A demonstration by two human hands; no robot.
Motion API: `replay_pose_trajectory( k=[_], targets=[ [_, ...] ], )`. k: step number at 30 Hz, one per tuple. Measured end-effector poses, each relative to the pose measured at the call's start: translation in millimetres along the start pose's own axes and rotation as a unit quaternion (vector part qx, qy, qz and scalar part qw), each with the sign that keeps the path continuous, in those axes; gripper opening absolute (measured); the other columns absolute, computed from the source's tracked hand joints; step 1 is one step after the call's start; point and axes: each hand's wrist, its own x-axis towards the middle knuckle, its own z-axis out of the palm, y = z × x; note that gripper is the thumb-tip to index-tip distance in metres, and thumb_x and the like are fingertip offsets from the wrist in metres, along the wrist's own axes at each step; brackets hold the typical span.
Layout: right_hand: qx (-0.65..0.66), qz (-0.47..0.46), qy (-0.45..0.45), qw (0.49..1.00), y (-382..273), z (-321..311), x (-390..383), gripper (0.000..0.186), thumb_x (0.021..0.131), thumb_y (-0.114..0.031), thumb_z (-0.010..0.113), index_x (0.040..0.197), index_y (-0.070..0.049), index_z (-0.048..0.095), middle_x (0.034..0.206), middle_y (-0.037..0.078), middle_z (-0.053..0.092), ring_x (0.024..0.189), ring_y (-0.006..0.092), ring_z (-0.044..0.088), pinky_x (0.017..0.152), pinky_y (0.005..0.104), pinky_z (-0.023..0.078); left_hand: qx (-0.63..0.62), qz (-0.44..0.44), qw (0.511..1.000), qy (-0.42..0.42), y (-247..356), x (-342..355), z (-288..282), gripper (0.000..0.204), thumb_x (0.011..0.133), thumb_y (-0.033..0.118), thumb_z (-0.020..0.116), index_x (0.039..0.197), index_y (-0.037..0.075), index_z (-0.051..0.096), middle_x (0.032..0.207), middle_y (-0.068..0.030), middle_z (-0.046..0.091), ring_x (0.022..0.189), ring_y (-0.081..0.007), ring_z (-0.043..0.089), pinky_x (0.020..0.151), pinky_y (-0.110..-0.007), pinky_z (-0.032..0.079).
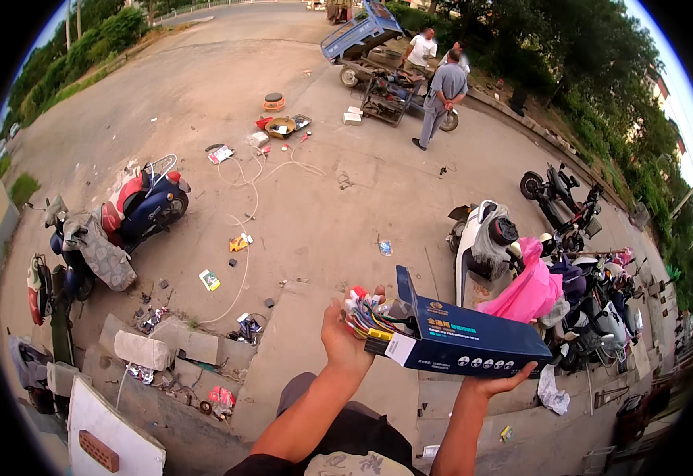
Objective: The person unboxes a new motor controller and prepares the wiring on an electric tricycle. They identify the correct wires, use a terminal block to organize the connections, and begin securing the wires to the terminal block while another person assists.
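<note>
Your left hand (350,337) grasps coloured wires (371,319) at the blue box's (473,343) open end; your right hand (496,384) grips its underside.

Wires (373,319) poke from the box's (477,343) left end. Scooters (140,208) stand left and right of it; a cable (245,281) lies on the ground (323,238) between them, a cart (362,33) farther ahead.

Your box (477,343) at the frame's lower centre is dark blue, its wires (369,319) multicoloured. Right of centre you see a bright pink sheet (525,287); at left, a red-and-blue scooter (146,208) and a grey patterned cover (102,252).
</note>
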Motion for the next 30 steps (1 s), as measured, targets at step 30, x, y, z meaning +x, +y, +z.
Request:
replay_pose_trajectory(
  k=[30],
  targets=[
    [0.006,-0.006,0.051,0.999,390,58,440,0.071,0.091,-0.063,0.053,0.136,-0.007,0.053,0.135,0.011,0.056,0.12,0.0312,0.056,0.105,0.0476,0.043,0.091,0.008,0.993,0.071,-58,538,-90,0.039,0.073,-0.005,0.047,0.11,0.009,0.05,0.086,-0.0097,0.055,0.085,-0.025,0.058,0.102,-0.048,0.047]
  ],
)
